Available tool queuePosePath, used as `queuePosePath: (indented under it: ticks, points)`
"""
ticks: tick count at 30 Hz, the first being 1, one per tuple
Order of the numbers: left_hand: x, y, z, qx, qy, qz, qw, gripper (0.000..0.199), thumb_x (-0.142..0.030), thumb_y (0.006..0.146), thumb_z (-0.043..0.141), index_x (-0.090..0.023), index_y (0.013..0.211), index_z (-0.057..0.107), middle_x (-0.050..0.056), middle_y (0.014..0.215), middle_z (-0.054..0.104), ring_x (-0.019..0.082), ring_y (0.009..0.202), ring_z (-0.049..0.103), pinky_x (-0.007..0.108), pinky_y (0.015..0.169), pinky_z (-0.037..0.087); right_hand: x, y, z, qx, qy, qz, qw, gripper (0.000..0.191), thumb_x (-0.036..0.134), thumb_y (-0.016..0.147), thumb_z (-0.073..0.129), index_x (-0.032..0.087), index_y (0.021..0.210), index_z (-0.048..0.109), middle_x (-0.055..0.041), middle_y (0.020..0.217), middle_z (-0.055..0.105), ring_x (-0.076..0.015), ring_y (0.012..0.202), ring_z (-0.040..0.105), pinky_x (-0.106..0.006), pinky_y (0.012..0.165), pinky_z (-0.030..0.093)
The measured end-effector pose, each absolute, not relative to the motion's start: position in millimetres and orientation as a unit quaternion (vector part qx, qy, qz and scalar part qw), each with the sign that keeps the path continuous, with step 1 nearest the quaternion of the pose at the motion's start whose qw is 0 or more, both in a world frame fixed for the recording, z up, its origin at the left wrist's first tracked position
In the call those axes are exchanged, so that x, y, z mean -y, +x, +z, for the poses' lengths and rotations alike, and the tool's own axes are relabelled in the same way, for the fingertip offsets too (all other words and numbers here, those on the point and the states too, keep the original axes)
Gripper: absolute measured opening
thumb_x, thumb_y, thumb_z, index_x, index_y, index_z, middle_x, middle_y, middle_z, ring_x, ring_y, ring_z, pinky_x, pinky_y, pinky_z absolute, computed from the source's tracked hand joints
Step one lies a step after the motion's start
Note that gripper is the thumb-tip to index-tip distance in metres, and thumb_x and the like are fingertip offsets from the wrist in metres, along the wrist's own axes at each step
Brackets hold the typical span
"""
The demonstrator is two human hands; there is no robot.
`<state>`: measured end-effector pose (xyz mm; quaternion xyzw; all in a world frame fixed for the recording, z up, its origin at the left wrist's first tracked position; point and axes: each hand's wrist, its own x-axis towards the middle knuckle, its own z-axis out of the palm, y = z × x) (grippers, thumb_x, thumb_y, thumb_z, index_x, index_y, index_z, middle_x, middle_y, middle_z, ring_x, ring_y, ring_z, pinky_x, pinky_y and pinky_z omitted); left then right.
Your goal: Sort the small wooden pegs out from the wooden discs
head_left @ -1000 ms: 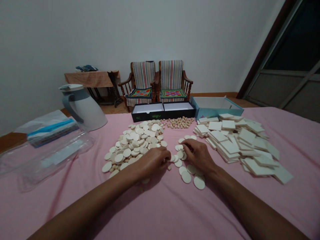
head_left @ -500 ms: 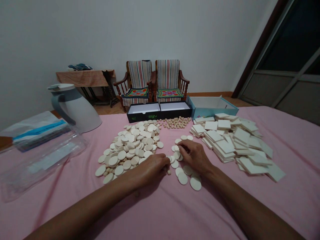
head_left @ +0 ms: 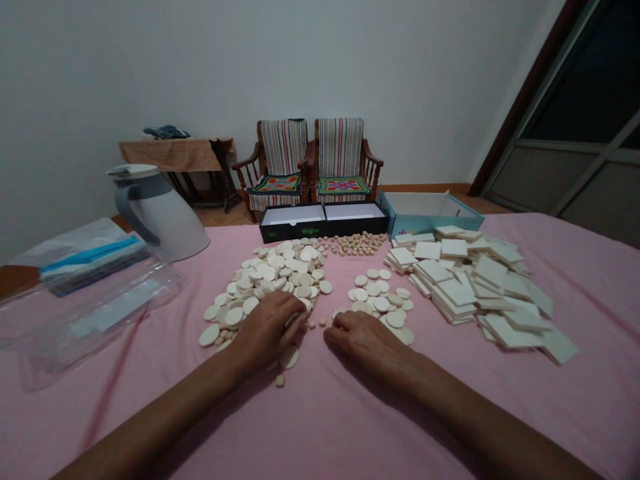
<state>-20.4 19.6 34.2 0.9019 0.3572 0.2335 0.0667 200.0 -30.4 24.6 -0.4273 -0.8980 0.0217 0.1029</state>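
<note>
Nearby, flat, round, pale discs [head_left: 270,273]

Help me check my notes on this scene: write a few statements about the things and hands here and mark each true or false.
1. The left hand is at the larger pile of discs. True.
2. The right hand rests on the square tiles. False: it is at the near edge of the smaller group of discs.
3. The black box is covered by a lid. False: it is open, its white inside showing.
4. Small wooden blocks lie in front of the black box. True.
5. The jug stands to the right of the discs. False: it stands to their left.
</note>
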Motion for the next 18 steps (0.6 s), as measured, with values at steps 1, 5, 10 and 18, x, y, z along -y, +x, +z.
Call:
queuePosePath:
  ticks: [1,5,10,18]
  points:
    - [-19.0,-23.6,30.3,-0.357,0.902,0.238,0.052,0.015,-0.021,0.092,0.047,-0.017,0.089,0.062,0.007,0.087,0.063,0.020,0.084,0.055,0.035,0.076,0.044,31.1,198.6,22.8,0.898,-0.429,0.016,0.094,0.015,0.014,0.092,0.047,0.018,0.085,0.059,-0.0042,0.083,0.057,-0.0153,0.071,0.046,-0.029,0.060,0.027]
    - [-19.9,-31.1,18.2,-0.351,0.896,0.274,0.005,0.014,-0.020,0.092,0.049,-0.017,0.095,0.062,0.008,0.099,0.065,0.023,0.097,0.055,0.040,0.087,0.042,34.3,195.7,18.2,0.884,-0.452,0.038,0.110,0.018,0.014,0.094,0.043,0.017,0.085,0.058,-0.0042,0.082,0.056,-0.0148,0.070,0.046,-0.028,0.059,0.028]
    - [-25.4,-37.8,11.7,-0.347,0.887,0.305,-0.016,0.014,-0.023,0.091,0.053,-0.018,0.099,0.064,0.008,0.105,0.067,0.025,0.105,0.056,0.043,0.091,0.040,19.1,208.6,30.0,0.851,-0.475,0.108,0.195,0.014,0.015,0.092,0.048,0.017,0.094,0.062,-0.0054,0.090,0.059,-0.0147,0.079,0.054,-0.025,0.067,0.037]
    - [-23.8,-42.3,10.9,-0.345,0.890,0.297,0.036,0.028,-0.034,0.083,0.068,-0.020,0.106,0.063,0.009,0.110,0.066,0.026,0.107,0.056,0.044,0.093,0.042,-96.8,257.4,53.6,0.755,-0.648,-0.009,0.098,0.024,0.007,0.086,0.047,0.014,0.095,0.069,-0.0129,0.095,0.065,-0.0212,0.088,0.060,-0.028,0.071,0.039]
